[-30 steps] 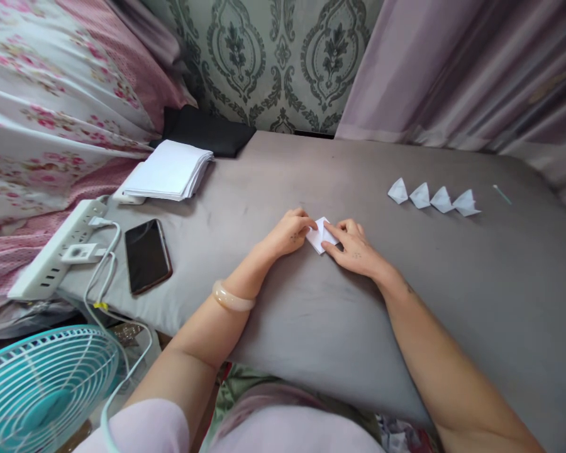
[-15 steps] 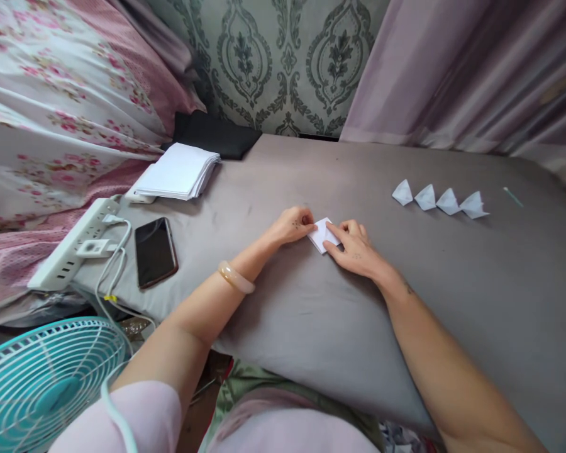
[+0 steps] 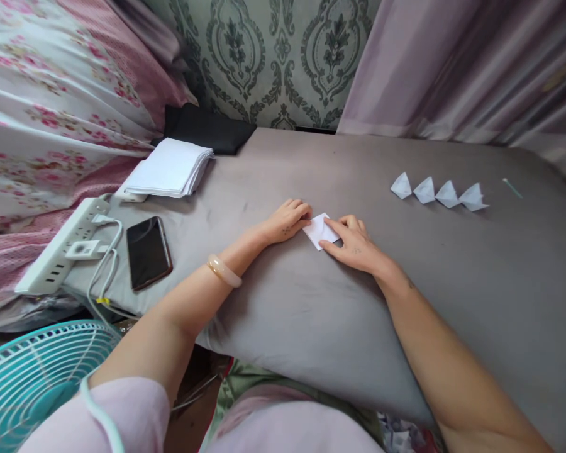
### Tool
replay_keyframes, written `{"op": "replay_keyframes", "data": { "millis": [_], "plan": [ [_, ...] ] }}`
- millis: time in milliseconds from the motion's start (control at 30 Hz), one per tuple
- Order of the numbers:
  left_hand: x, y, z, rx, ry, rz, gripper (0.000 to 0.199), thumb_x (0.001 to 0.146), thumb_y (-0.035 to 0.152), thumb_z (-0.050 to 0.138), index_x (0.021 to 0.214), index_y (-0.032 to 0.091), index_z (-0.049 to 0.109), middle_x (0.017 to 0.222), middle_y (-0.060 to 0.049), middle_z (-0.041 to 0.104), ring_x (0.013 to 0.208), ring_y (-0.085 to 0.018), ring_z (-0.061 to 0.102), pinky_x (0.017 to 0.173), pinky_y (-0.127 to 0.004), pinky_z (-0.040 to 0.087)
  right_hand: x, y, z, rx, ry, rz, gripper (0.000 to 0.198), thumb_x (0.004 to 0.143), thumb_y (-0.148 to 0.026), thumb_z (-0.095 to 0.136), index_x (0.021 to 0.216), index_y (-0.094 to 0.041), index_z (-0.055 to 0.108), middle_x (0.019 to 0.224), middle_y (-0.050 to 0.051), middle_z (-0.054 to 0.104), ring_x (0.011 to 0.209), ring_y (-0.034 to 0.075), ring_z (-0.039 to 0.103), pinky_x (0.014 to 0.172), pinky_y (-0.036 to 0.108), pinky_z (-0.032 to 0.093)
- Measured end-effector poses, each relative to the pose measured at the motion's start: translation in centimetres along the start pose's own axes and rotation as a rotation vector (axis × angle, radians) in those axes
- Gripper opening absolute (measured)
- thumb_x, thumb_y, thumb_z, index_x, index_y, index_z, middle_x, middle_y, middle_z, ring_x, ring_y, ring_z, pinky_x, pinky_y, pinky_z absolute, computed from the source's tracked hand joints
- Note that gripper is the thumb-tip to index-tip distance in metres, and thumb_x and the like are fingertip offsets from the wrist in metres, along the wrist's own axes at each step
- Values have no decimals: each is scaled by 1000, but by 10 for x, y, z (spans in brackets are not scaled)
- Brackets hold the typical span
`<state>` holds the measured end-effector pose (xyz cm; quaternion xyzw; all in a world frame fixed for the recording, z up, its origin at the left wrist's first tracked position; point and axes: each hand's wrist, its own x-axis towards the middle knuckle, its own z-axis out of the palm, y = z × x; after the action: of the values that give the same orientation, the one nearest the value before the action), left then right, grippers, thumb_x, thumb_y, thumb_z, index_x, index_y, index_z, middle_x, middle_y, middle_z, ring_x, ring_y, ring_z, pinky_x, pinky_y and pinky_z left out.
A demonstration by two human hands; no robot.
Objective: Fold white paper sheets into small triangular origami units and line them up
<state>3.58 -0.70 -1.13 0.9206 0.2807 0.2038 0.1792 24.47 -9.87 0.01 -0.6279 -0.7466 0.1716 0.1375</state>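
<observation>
A small folded square of white paper (image 3: 317, 233) lies on the grey bedsheet between my two hands, one corner pointing toward me. My left hand (image 3: 287, 221) is at its left corner, the thumb against the paper and the fingers bent together beside it. From the other side my right hand (image 3: 353, 244) holds the square between thumb and forefinger, with the remaining fingers curled. The right corner is hidden under this hand. Several folded white paper pieces (image 3: 424, 190) with pointed tops stand in a row to the right, apart from my hands.
A stack of white paper (image 3: 167, 167) lies at the back left, in front of a black cloth item (image 3: 210, 129). Nearer are a phone (image 3: 148, 253) and a white power strip (image 3: 59, 245) with cables. A turquoise fan (image 3: 42, 390) stands lower left. A thin stick (image 3: 513, 188) lies far right.
The fingers of my left hand have straightened somewhat and shifted at the paper's left corner. My right hand keeps nearly the same hold. The whole view has tilted slightly.
</observation>
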Motion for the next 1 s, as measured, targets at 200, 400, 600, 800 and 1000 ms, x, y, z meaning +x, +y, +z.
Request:
{"op": "replay_keyframes", "data": {
  "millis": [200, 400, 600, 800, 1000],
  "plan": [
    [-4, 17, -4, -82, 26, 105, 24, 96, 22, 40, 94, 15, 63, 95, -10, 62, 90, -20, 53, 86, -33, 44, 3, 0, -4, 49, -35, 11, 61, 82, -51, 55, 138, -27, 50, 116, 11, 49, 113, 32, 46, 101, 46, 39],
    [-8, 26, 2, -196, 46, 88, 18, 91, 24, 55, 88, 14, 69, 91, -9, 64, 86, -17, 59, 84, -31, 47, 4, 0, -6, 61, -52, 26, 63, 82, -52, 56, 139, -27, 49, 117, 11, 49, 117, 32, 45, 102, 46, 38],
    [-10, 17, 3, -160, 21, 163, 21, 92, 26, 55, 88, 17, 73, 94, -9, 65, 89, -18, 59, 84, -31, 47, 8, 6, -10, 70, -103, 5, 64, 80, -53, 60, 138, -27, 51, 115, 10, 51, 118, 31, 46, 103, 44, 38],
    [-14, 17, -4, -82, -29, 229, 27, 96, 27, 47, 93, 16, 71, 98, -11, 65, 92, -19, 59, 84, -32, 48, 5, 6, -9, 75, -50, 17, 63, 81, -48, 60, 139, -24, 51, 116, 11, 52, 117, 30, 47, 105, 44, 37],
    [-13, 22, -3, -81, 15, 184, 27, 96, 28, 45, 88, 14, 67, 95, -11, 65, 91, -19, 59, 84, -31, 47, 4, 16, -9, 272, 0, -28, 38, 93, -35, 41, 119, -27, 68, 111, 6, 57, 99, 20, 57, 95, 37, 44]
  ]
}}
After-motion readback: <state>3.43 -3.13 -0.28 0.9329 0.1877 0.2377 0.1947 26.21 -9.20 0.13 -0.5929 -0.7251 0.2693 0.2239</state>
